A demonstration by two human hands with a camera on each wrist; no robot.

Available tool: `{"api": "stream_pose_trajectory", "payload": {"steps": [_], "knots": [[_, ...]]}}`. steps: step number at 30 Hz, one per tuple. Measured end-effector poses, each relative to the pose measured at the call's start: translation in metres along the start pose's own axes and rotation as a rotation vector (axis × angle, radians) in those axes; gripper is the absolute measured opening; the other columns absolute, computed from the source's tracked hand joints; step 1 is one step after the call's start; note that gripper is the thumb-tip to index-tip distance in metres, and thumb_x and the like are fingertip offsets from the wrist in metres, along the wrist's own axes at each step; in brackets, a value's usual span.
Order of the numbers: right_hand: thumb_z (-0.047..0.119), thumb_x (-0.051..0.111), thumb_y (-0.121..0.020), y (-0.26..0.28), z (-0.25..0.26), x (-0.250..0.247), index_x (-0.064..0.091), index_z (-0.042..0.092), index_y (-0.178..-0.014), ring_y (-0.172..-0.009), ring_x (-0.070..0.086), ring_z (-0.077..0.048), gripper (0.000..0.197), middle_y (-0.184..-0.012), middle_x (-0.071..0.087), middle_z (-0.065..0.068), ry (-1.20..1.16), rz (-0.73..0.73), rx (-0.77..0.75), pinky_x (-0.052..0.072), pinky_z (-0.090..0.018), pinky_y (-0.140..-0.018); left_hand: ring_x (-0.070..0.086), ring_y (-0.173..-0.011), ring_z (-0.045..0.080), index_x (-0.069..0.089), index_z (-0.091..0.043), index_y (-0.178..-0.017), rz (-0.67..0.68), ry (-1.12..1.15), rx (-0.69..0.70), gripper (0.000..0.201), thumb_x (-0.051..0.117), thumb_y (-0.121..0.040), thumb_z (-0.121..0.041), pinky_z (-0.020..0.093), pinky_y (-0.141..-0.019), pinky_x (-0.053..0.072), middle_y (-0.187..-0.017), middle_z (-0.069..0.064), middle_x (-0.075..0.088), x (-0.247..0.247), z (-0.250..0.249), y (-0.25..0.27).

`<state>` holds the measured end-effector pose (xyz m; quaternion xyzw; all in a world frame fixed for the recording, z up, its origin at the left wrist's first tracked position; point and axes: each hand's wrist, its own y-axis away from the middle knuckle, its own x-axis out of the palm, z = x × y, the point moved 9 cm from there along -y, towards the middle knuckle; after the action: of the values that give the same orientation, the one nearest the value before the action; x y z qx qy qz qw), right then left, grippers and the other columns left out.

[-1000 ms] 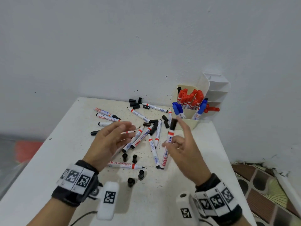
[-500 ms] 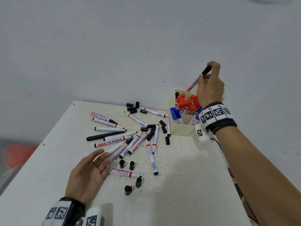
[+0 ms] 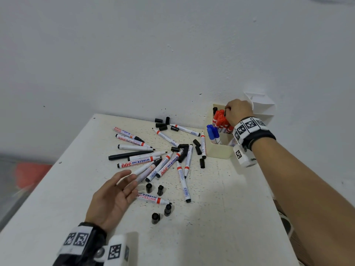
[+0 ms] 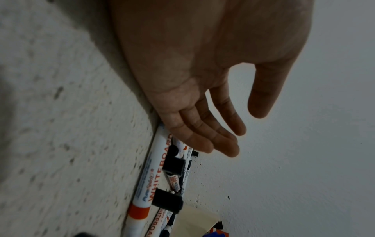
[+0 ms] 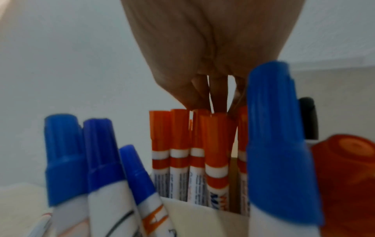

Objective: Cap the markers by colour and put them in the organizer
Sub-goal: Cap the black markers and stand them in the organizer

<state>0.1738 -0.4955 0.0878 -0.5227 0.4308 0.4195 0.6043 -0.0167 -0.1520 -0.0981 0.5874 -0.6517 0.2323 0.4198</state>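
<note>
White table (image 3: 221, 227): left hand (image 3: 113, 198) fingers relaxed, empty; right hand (image 3: 239, 112) grip unclear over upright organizer (image 3: 221, 152) markers (image 3: 221, 121).

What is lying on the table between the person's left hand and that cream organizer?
In the head view, a heap of uncapped whiteboard markers and loose black caps fills the stretch between the left hand and the organizer.

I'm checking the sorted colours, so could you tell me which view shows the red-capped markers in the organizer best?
The right wrist view: the red-capped markers fill its centre, caps and bands distinct. The head view shows them small, partly behind the right hand. The left wrist view misses them.
</note>
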Motion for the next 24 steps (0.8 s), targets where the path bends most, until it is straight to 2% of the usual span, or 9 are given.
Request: {"api": "stream_pose_trajectory", "payload": {"steps": [3,5,7,9,12,16,19,22,24], "knots": [[0.012,0.043,-0.096,0.010,0.006,-0.023,0.068,0.002,-0.111,-0.104,0.060,-0.034,0.030,-0.111,0.068,-0.018,-0.129,-0.125,-0.008,0.047,-0.037,-0.087,0.070,-0.078,0.021,0.073,-0.009,-0.094,-0.019,0.001,0.001,0.062,0.098,-0.041,-0.028,0.030,-0.070,0.060,-0.094,0.012,0.070,0.001,-0.001,0.001],[0.015,0.043,-0.096,0.028,0.019,-0.048,0.065,0.004,-0.107,-0.097,0.057,-0.031,0.027,-0.104,0.066,-0.016,-0.216,-0.288,-0.046,0.045,-0.037,-0.080,0.070,-0.078,0.020,0.073,-0.009,-0.094,-0.028,0.002,-0.002,0.063,0.098,-0.039,-0.028,0.030,-0.068,0.060,-0.094,0.011,0.070,0.002,-0.001,0.001],[0.017,0.045,-0.095,0.055,0.040,-0.060,0.062,0.009,-0.099,-0.081,0.056,-0.021,0.019,-0.089,0.064,-0.006,-0.345,-0.318,-0.120,0.040,-0.026,-0.069,0.070,-0.077,0.020,0.073,-0.009,-0.093,-0.029,-0.001,-0.004,0.063,0.098,-0.039,-0.028,0.030,-0.068,0.060,-0.093,0.011,0.070,0.003,0.000,0.001],[0.018,0.047,-0.096,0.089,0.074,-0.048,0.059,0.015,-0.096,-0.064,0.054,-0.014,0.013,-0.073,0.059,0.004,-0.423,-0.159,-0.267,0.036,-0.020,-0.059,0.070,-0.078,0.020,0.073,-0.009,-0.094,-0.032,-0.005,-0.003,0.063,0.098,-0.039,-0.029,0.030,-0.069,0.060,-0.093,0.011,0.070,0.003,0.000,0.002],[0.027,0.048,-0.098,0.148,0.114,0.009,0.054,0.019,-0.097,-0.059,0.053,-0.012,0.010,-0.066,0.053,0.010,-0.307,0.204,-0.439,0.040,-0.026,-0.055,0.070,-0.078,0.020,0.073,-0.009,-0.094,-0.034,-0.009,0.000,0.063,0.098,-0.040,-0.029,0.030,-0.069,0.060,-0.094,0.010,0.070,0.003,-0.001,0.003],[0.039,0.054,-0.093,0.195,0.117,0.086,0.041,0.021,-0.095,-0.060,0.044,-0.012,0.023,-0.074,0.049,0.003,-0.135,0.584,-0.419,0.035,-0.027,-0.053,0.070,-0.079,0.019,0.073,-0.010,-0.094,-0.033,-0.016,0.004,0.061,0.098,-0.042,-0.029,0.029,-0.069,0.060,-0.094,0.010,0.070,0.002,-0.001,0.003],[0.031,0.057,-0.092,0.207,0.114,0.102,0.037,0.019,-0.094,-0.066,0.044,-0.019,0.024,-0.084,0.048,-0.004,-0.124,0.693,-0.389,0.032,-0.027,-0.053,0.069,-0.080,0.018,0.072,-0.011,-0.098,-0.039,-0.006,-0.004,0.061,0.097,-0.045,-0.028,0.029,-0.069,0.060,-0.096,0.009,0.069,0.002,0.000,0.004],[0.024,0.056,-0.092,0.209,0.109,0.098,0.036,0.020,-0.094,-0.067,0.045,-0.020,0.020,-0.078,0.046,0.000,-0.191,0.691,-0.357,0.031,-0.026,-0.052,0.068,-0.077,0.016,0.072,-0.010,-0.099,-0.030,-0.022,-0.008,0.060,0.097,-0.047,-0.027,0.025,-0.065,0.059,-0.096,0.009,0.068,0.005,-0.004,0.005],[0.022,0.056,-0.091,0.207,0.102,0.087,0.038,0.019,-0.096,-0.065,0.048,-0.019,0.019,-0.076,0.051,-0.001,-0.267,0.654,-0.316,0.035,-0.027,-0.052,0.064,-0.073,0.013,0.072,-0.011,-0.098,-0.006,-0.150,0.017,0.060,0.097,-0.048,-0.033,0.023,-0.062,0.056,-0.094,0.007,0.067,0.013,-0.014,0.004]]}}
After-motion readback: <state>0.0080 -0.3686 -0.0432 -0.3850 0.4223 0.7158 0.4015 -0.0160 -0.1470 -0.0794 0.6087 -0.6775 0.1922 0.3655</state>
